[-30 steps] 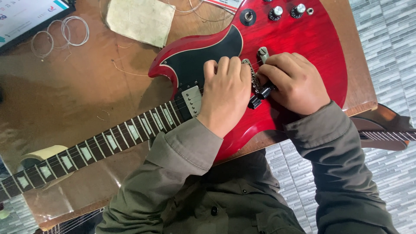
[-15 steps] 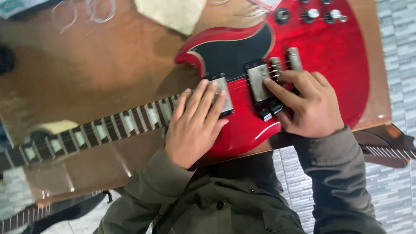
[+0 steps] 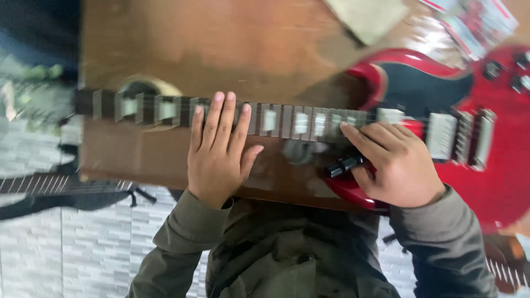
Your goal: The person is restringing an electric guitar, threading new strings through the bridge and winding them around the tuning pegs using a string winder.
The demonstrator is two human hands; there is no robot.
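Sliding away from the red electric guitar [image 3: 491, 182] body toward nine o'clock, the left hand [image 3: 218, 152] now lies flat and released on the fretboard [image 3: 287, 121], while the right hand [image 3: 395, 165], at three o'clock, stays clenched on a small black tool [image 3: 343, 165] above the bench [image 3: 221, 49].

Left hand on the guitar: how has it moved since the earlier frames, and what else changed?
The left hand slid from the red guitar body out along the neck, now flat on the frets. The right hand stayed near the neck joint, keeping its grip on a small black tool. Guitar remains on the wooden table.
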